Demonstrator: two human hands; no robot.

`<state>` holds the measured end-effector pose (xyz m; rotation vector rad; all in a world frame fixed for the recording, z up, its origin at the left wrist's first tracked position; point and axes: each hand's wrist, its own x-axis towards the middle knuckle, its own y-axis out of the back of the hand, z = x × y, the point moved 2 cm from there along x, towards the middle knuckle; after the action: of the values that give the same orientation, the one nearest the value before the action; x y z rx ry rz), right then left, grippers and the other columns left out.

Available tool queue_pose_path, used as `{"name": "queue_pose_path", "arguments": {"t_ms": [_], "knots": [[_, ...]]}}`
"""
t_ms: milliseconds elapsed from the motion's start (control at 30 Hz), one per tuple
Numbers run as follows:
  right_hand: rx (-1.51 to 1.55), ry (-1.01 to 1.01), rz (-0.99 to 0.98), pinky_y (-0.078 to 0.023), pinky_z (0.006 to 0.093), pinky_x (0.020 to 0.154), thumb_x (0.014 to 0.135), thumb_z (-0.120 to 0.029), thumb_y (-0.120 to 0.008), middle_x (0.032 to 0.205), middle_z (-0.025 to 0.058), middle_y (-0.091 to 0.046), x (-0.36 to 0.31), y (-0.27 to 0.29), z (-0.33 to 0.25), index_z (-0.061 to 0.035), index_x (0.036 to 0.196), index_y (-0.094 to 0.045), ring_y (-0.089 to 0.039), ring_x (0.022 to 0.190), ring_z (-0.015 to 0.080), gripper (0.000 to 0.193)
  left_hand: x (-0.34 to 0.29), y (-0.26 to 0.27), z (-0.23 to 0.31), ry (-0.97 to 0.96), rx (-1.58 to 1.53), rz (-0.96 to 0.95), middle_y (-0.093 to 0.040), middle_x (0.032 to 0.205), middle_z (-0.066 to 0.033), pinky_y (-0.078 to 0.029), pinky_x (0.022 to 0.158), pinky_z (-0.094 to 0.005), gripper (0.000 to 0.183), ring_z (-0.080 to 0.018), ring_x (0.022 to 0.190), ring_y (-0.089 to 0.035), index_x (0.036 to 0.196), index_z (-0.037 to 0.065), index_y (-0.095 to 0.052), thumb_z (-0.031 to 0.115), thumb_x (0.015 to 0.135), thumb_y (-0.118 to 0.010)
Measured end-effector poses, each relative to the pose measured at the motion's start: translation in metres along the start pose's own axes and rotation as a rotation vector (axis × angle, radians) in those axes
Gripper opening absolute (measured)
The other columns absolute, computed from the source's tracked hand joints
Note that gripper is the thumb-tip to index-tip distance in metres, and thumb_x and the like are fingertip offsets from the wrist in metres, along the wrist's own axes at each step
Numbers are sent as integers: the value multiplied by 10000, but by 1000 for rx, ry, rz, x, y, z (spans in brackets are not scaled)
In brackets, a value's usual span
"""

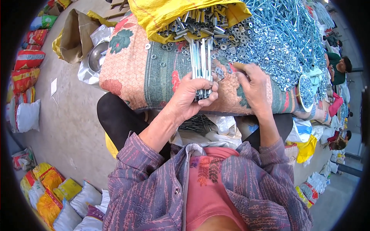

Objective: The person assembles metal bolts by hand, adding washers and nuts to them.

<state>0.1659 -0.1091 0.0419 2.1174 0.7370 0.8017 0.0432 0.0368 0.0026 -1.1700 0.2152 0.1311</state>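
My left hand (196, 94) is closed around a bundle of long silver bolts (200, 57), their shafts pointing away from me over the padded table edge. Several bolt ends show below the fingers. Just to the right, my right hand (254, 84) hovers low over the cloth with its thumb and forefinger apart. Its fingertips are beside a few loose washers (219, 71) lying on the patterned cloth (165, 71). No part is visible between those fingers; the other fingers are partly hidden.
A yellow sack (154, 19) spills metal sleeves (200, 23) at the far side. Heaped washers (266, 50) and long bluish bolts (289, 19) cover the right. An oval dish (306, 92) of small parts stands at the right edge. A metal bowl (96, 57) is left.
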Motion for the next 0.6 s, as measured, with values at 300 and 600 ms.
{"name": "queue_pose_path", "arguments": {"t_ms": [300,600], "knots": [[-198,12,-35,-446,376,669,782,-107,-607,852,130,-558,4,-16,13,-30,867,-575,-573,780,291,119,-6,-2,8,-118,216,120,-562,749,-92,-280,345,-180,228,-130,516,-522,997,-25,-504,24,780,-553],[-144,12,-3,-449,361,675,816,-36,-535,840,153,-587,13,-11,16,-38,934,-613,-573,764,305,141,-8,-12,4,-95,362,177,-590,792,-100,-342,383,-189,293,-131,558,-569,1048,21,-462,24,787,-596]]}}
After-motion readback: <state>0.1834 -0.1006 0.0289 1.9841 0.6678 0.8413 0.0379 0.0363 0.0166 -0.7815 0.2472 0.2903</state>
